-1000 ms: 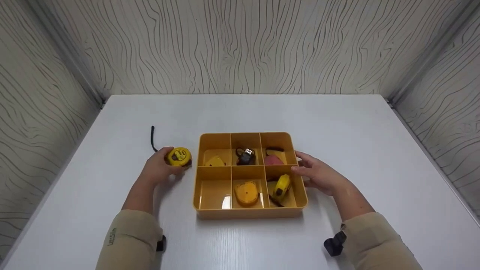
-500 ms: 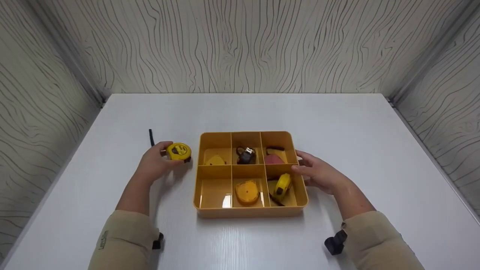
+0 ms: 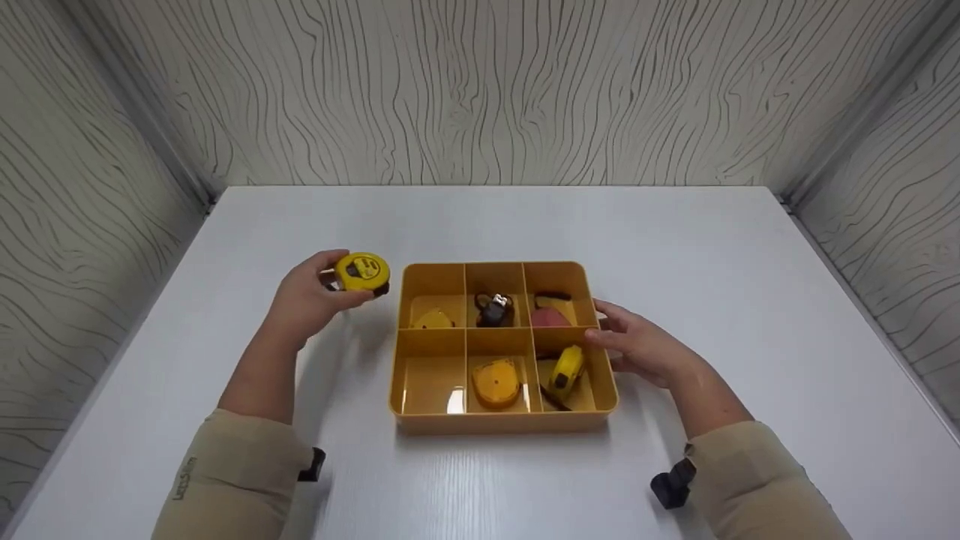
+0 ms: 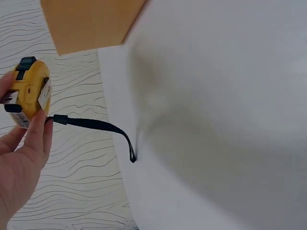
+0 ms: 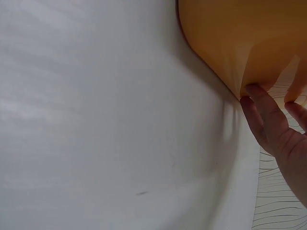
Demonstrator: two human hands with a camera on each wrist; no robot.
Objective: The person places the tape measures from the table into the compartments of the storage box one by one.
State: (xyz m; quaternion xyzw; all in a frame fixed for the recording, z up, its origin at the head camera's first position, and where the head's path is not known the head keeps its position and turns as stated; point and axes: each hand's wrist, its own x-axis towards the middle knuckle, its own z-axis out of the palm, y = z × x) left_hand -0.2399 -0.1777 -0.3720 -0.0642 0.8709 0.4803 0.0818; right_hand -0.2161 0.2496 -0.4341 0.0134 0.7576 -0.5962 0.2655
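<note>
My left hand (image 3: pixel 304 300) grips a yellow tape measure (image 3: pixel 363 272) between thumb and fingers, raised left of the organizer box. In the left wrist view, the tape measure (image 4: pixel 32 88) trails a black wrist strap (image 4: pixel 96 124). My right hand (image 3: pixel 637 343) rests against the right side of the orange-yellow box (image 3: pixel 502 424), which is split into compartments. From the right wrist view, the fingertips (image 5: pixel 254 91) touch the box's outer wall (image 5: pixel 225 43). The front left compartment (image 3: pixel 433 382) has nothing in it.
The box holds an orange tape measure (image 3: pixel 496 382), a yellow tape measure (image 3: pixel 566 370) with a strap, a yellow case (image 3: pixel 433 319), a black object (image 3: pixel 495 309) with a metal tip and a pinkish-red case (image 3: pixel 550 318). Wood-patterned panels (image 3: pixel 480 90) enclose the white table (image 3: pixel 495 225).
My left hand has lifted the tape measure off the table, up and slightly away from me, its strap drawn along. My right hand and the box have stayed in place.
</note>
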